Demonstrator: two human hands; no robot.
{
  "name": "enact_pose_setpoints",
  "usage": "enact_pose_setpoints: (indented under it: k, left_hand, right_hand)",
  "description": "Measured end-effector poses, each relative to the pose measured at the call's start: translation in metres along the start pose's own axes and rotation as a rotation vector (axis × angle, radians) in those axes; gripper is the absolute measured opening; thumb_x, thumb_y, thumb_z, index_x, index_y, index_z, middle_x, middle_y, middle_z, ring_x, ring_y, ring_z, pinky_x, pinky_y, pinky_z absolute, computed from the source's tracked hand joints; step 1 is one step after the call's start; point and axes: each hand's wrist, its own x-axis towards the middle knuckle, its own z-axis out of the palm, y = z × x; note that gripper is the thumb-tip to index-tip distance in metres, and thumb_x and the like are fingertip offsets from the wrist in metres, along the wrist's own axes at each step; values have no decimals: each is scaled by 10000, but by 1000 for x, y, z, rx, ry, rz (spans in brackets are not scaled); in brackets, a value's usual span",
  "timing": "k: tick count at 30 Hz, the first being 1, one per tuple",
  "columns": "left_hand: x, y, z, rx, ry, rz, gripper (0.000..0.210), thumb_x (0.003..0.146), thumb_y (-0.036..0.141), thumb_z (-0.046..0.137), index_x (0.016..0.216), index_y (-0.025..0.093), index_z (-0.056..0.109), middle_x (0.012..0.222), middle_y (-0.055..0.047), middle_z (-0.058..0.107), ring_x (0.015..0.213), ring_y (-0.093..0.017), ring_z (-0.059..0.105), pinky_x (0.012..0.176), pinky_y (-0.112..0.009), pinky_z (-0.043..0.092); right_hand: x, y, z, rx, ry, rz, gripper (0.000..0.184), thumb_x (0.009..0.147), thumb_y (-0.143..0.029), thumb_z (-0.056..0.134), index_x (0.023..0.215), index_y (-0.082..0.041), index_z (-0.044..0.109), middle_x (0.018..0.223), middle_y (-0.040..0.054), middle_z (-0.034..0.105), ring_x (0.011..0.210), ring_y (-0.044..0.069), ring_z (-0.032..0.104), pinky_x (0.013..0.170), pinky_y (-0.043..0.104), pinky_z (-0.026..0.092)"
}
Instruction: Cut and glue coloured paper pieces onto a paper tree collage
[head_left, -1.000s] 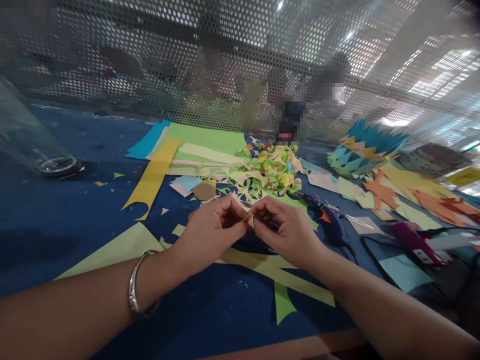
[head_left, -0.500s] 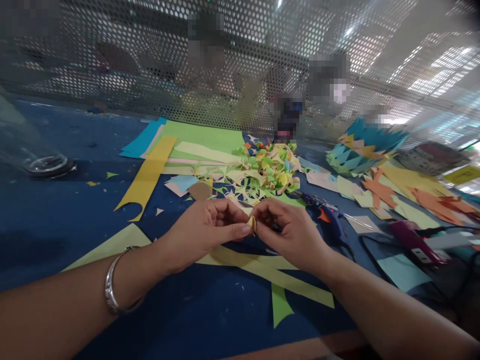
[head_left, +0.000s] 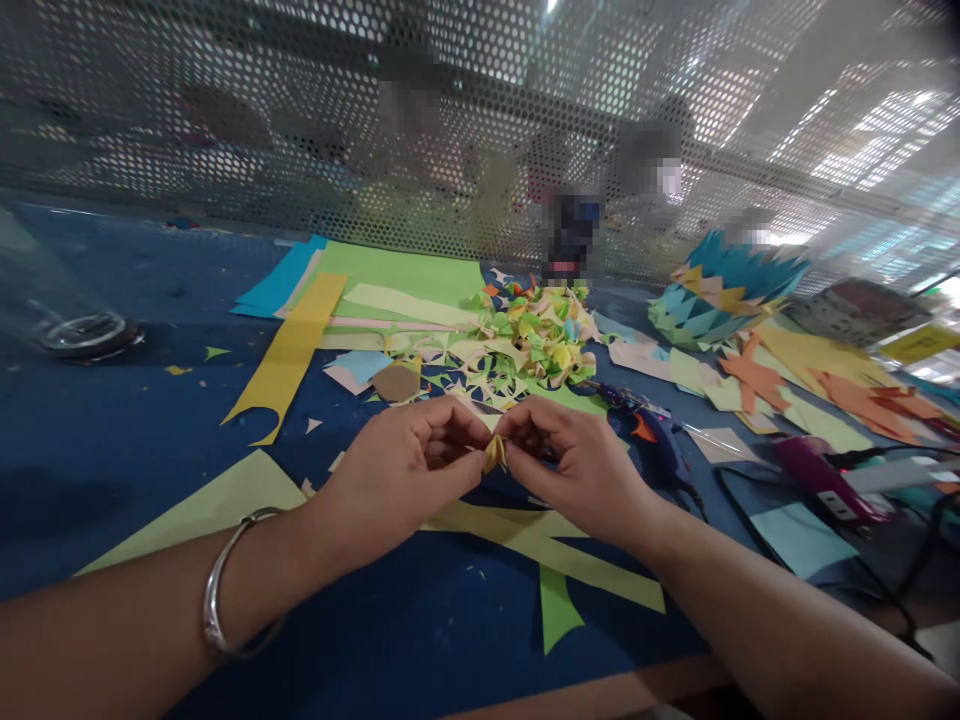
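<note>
While your left hand (head_left: 401, 460) pinches a small folded yellow paper piece (head_left: 495, 455) from one side, your right hand (head_left: 581, 460) grips its other side, above the blue table (head_left: 375, 640), near the blue glue gun (head_left: 664, 445).

Yellow paper (head_left: 494, 456) now in upright folds

The folded piece (head_left: 495, 456) looks like matt paper, as do the cut strips (head_left: 577, 562); the bangle (head_left: 213, 600) is polished metal, the glue gun (head_left: 667, 445) smooth plastic.
</note>
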Motion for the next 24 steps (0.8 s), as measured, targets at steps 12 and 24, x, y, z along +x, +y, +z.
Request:
enact_pose_setpoints:
  k: [12, 24]
  left_hand:
    - [-3, 7, 3, 414, 120, 149, 60, 888, 257, 603, 929, 228, 570, 822, 23, 690, 744, -153, 659, 637, -272, 471]
    - [-4, 6, -3, 634, 97, 188, 106, 918, 274, 547, 849, 216, 602, 773, 18, 683, 691, -143, 627, 610, -277, 404]
  right_hand:
    - [0, -4, 9, -65, 42, -35, 117, 811, -91, 584, 871, -191, 583, 708, -42, 557, 607, 90, 513, 573, 223, 406]
    - [0, 1, 8, -140, 38, -58, 140, 797, -85, 582, 881, -196, 598, 735, -32, 584, 634, 100, 525, 601, 235, 399]
